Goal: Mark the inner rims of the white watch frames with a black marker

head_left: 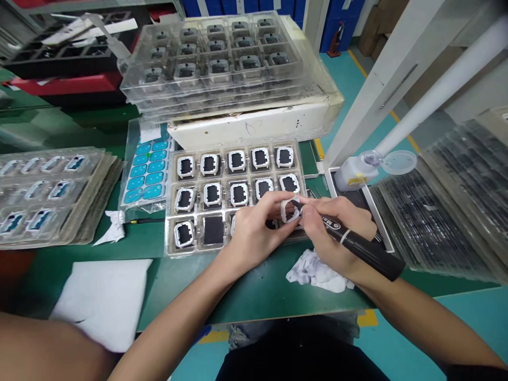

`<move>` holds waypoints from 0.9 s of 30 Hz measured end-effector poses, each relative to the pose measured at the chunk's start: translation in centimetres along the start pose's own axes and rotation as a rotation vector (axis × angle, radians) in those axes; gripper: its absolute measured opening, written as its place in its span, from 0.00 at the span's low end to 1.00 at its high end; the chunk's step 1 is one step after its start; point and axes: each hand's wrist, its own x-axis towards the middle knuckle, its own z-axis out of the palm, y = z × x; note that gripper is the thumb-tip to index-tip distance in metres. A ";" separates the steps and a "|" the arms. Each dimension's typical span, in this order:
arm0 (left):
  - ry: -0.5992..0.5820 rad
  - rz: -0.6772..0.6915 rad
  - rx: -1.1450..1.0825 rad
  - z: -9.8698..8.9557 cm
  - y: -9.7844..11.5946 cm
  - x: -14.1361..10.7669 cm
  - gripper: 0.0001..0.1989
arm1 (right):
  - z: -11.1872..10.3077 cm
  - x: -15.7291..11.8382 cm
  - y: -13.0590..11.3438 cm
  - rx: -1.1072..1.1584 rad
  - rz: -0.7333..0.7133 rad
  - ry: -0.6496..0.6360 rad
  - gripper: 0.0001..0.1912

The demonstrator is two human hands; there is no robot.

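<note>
Between thumb and fingers, my left hand [256, 227] holds a small white frame [284, 211] upright over the right part of a clear tray [170, 233]. My right hand [337, 227] grips a thick black marker [367, 251], its dark tip at the frame's opening. Rows of white frames with black centres [238, 194] sit in the tray's compartments. One front-row compartment [213, 230] shows only a black bottom. My hands hide part of the front row. A crumpled white cloth [317, 271] lies below my right hand.
Stacked clear trays [218, 69] rest on a white box [254, 127] behind. More tray stacks stand left [91, 211] and right [456, 201]. A bottle [353, 172] is at the right. Blue stickers [146, 172] and white paper [107, 296] lie left. A person's arm [51, 349] shows at lower left.
</note>
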 end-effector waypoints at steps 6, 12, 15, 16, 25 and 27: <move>-0.009 -0.002 0.041 0.0 0.0 -0.3 0.19 | 0.1 -0.5 0.4 0.036 0.037 0.028 0.08; 0.021 -0.008 0.023 0.3 -0.1 -0.5 0.20 | -0.1 -0.7 0.9 0.060 0.075 0.017 0.05; 0.010 -0.007 0.026 0.3 -0.1 -0.3 0.19 | -0.1 -0.4 0.4 0.059 0.040 0.017 0.06; 0.009 -0.001 0.025 0.3 -0.1 -0.3 0.19 | -0.1 -0.3 0.3 0.063 0.030 0.018 0.06; 0.060 0.041 0.091 0.3 -0.1 -0.4 0.21 | 0.1 -0.7 0.7 0.069 0.079 0.050 0.07; 0.046 0.036 0.096 0.3 -0.2 -0.5 0.20 | 0.1 -0.5 0.6 0.066 0.049 0.047 0.07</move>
